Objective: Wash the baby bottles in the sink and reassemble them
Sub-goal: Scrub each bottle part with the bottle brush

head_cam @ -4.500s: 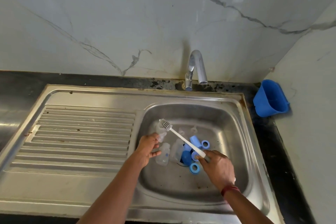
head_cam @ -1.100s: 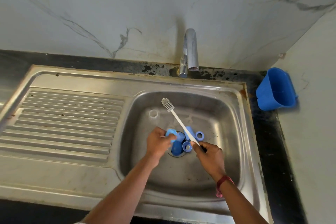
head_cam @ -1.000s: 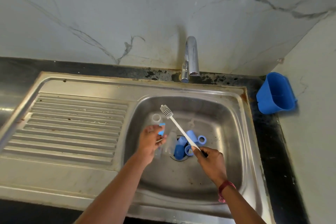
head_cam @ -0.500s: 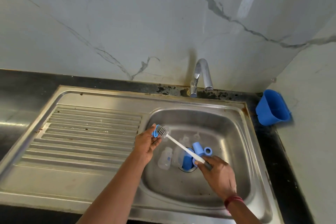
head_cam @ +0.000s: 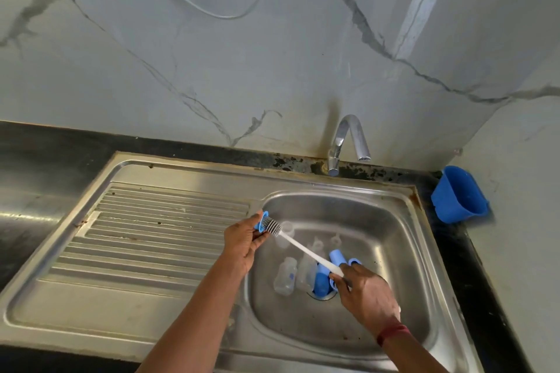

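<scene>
My left hand [head_cam: 244, 241] pinches a blue bottle collar ring [head_cam: 261, 220] over the basin's left rim. My right hand [head_cam: 365, 291] grips the handle of a white bottle brush [head_cam: 306, 249], whose bristled head sits against the ring. In the steel sink [head_cam: 394, 251] lie clear bottles [head_cam: 285, 275], clear teats [head_cam: 335, 241], a blue cap [head_cam: 338, 257] and another blue cap [head_cam: 321, 283] near the drain. A blue ring [head_cam: 354, 261] peeks out behind my right hand.
A ribbed steel drainboard [head_cam: 145, 245] stretches left of the basin. The chrome tap [head_cam: 348, 142] stands at the back, with no water running. A blue plastic tub [head_cam: 459, 195] sits on the black counter at the right, against the marble wall.
My left hand picked a blue ring out of the basin and lifted it up and left. The brush head swung over to meet the ring. The camera tilted up.
</scene>
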`<control>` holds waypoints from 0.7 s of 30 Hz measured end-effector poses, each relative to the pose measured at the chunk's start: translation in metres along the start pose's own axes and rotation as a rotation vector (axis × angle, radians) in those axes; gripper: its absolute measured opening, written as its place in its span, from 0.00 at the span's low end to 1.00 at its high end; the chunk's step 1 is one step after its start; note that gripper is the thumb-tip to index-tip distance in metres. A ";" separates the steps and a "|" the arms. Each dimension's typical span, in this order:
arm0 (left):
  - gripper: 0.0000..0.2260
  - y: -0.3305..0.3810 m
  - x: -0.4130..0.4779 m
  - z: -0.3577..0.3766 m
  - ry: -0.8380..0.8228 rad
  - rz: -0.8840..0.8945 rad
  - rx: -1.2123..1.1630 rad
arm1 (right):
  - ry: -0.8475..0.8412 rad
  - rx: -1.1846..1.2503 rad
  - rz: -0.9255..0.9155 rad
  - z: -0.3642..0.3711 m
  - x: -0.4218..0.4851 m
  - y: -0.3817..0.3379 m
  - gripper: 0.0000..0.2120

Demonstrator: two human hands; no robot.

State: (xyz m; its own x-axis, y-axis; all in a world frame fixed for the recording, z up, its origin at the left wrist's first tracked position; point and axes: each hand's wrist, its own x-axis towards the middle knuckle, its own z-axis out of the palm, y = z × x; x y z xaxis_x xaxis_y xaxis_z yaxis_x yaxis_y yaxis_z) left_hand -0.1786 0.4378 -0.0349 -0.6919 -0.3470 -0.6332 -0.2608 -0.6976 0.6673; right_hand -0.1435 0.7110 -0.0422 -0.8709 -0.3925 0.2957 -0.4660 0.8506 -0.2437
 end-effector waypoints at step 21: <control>0.04 0.001 -0.019 -0.013 -0.193 0.043 -0.068 | -0.094 0.155 0.142 -0.010 0.012 0.023 0.16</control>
State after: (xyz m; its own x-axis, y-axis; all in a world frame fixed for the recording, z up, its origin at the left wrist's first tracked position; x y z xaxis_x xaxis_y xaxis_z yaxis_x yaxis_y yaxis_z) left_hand -0.1566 0.4358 -0.0272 -0.8194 -0.2549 -0.5134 -0.1870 -0.7278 0.6598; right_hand -0.1628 0.7294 -0.0351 -0.9368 -0.3096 0.1627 -0.3497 0.8385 -0.4179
